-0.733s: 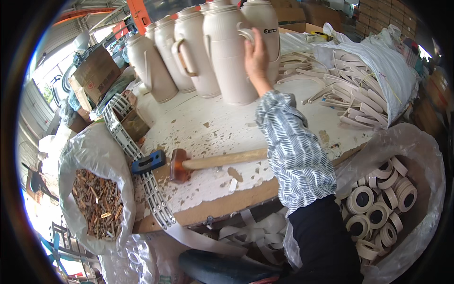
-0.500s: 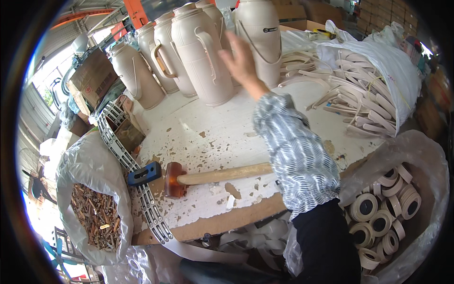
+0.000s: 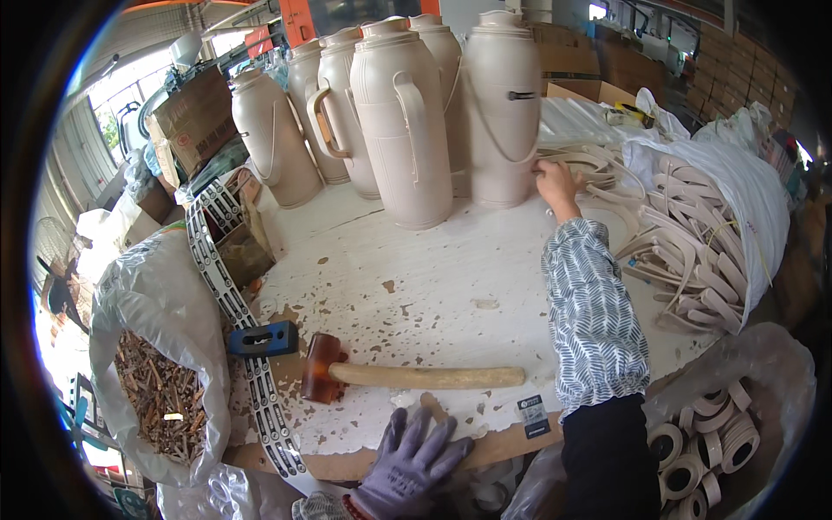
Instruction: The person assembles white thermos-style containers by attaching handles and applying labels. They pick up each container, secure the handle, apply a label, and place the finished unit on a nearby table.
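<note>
Beside the right hand: a tall, beige, ribbed flask (image 3: 503, 108) with a thin hanging handle and a small dark fitting stands upright, just left of the curled fingers.
Right hand (image 3: 557, 185): bare, fingers bent inward between the flask's lower side and the loose strips; whether it grips one or only touches cannot be told.
Left hand (image 3: 412, 464): in a grey-purple knitted glove, fingers spread over the table's (image 3: 485, 321) near edge, grasping nothing visible.
Handle strips: long, curved, beige strips (image 3: 693, 234) lie to the right of the right hand, spilling from a white plastic sack (image 3: 752, 195); the nearest loose ones reach close to its fingers.
Step in hand: seemingly a reach at the flask's side and the strips.
Next move: judged to call for a sure pinch on a single strip, kept free of its tangled neighbours, without knocking the flask.
Other flasks: a cluster of upright beige flasks (image 3: 406, 130), left of the right hand and well beyond the left.
Mallet: an amber-headed mallet with a pale wooden handle (image 3: 425, 376) lies just beyond the left hand's fingertips.
</note>
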Motion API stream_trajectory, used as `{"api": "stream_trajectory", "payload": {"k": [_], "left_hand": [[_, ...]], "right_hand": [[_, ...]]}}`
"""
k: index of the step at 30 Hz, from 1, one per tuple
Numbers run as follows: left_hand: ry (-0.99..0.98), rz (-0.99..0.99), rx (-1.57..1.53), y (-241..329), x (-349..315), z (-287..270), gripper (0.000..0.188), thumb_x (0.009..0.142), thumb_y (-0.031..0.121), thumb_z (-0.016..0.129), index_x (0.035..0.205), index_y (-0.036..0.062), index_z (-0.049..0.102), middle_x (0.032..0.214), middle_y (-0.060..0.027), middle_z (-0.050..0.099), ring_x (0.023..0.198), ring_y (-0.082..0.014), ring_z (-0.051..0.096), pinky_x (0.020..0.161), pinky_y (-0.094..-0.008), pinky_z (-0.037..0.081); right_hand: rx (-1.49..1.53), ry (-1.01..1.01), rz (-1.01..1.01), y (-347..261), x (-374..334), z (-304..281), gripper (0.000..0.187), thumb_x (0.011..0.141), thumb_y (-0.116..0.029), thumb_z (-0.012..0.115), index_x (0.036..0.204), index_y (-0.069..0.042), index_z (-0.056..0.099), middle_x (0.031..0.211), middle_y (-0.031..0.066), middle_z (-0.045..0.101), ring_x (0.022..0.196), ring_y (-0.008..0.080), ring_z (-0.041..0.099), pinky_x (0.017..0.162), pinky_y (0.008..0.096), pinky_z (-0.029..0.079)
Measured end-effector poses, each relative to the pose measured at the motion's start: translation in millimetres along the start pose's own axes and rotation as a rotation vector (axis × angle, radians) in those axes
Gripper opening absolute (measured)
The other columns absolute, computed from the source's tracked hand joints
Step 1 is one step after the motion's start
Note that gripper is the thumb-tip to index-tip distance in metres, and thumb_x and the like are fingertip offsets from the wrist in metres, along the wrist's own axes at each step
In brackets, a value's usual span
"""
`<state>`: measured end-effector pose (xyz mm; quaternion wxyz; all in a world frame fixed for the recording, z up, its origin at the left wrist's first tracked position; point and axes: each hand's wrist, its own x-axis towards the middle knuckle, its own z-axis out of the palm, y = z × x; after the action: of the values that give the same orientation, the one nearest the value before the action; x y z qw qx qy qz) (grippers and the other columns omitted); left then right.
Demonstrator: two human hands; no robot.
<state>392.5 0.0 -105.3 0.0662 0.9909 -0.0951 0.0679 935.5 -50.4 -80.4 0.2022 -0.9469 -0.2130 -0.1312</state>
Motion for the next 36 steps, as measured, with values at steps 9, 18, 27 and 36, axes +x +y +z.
{"api": "stream_trajectory", "payload": {"k": [9, 18, 27, 36], "left_hand": [[0.168, 0.039, 0.123, -1, 3, 12, 0.054, 0.080, 0.033, 0.059, 0.133, 0.0232, 0.052, 0.142, -0.0160, 0.042, 0.130, -0.0441, 0.040, 0.104, -0.0620, 0.034], [0.104, 0.028, 0.125, -2, -3, 3, 0.057, 0.082, 0.026, 0.061, 0.137, 0.0239, 0.047, 0.140, -0.0120, 0.044, 0.130, -0.0415, 0.040, 0.109, -0.0602, 0.030], [0.261, -0.010, 0.089, 27, -81, -16, 0.053, 0.077, 0.032, 0.068, 0.126, 0.0152, 0.056, 0.131, -0.0133, 0.050, 0.131, -0.0370, 0.039, 0.116, -0.0559, 0.017], [0.796, -0.750, 0.601, -31, -430, -103, 0.013, 0.078, 0.008, 0.070, 0.090, 0.0115, 0.066, 0.094, -0.0063, 0.066, 0.095, -0.0292, 0.062, 0.102, -0.0490, 0.039]], "right_hand": [[-0.283, -0.255, 0.125, 22, -11, -36, 0.061, 0.081, -0.054, 0.062, 0.131, -0.021, 0.055, 0.140, 0.0058, 0.048, 0.139, 0.0366, 0.026, 0.106, 0.0653, 0.025], [-0.113, -0.145, -0.207, 54, -102, -38, 0.051, 0.073, -0.049, 0.071, 0.103, -0.008, 0.070, 0.118, 0.0155, 0.057, 0.118, 0.0357, 0.045, 0.098, 0.0420, 0.042], [0.042, -0.362, -0.596, 53, -255, -117, 0.042, 0.067, -0.042, 0.077, 0.093, -0.009, 0.068, 0.106, 0.0104, 0.058, 0.111, 0.0311, 0.051, 0.094, 0.0390, 0.043], [-0.203, -0.107, -0.935, -111, -383, -200, 0.045, 0.065, -0.019, 0.081, 0.105, -0.004, 0.066, 0.112, 0.0133, 0.062, 0.113, 0.0345, 0.052, 0.094, 0.0456, 0.043]]}}
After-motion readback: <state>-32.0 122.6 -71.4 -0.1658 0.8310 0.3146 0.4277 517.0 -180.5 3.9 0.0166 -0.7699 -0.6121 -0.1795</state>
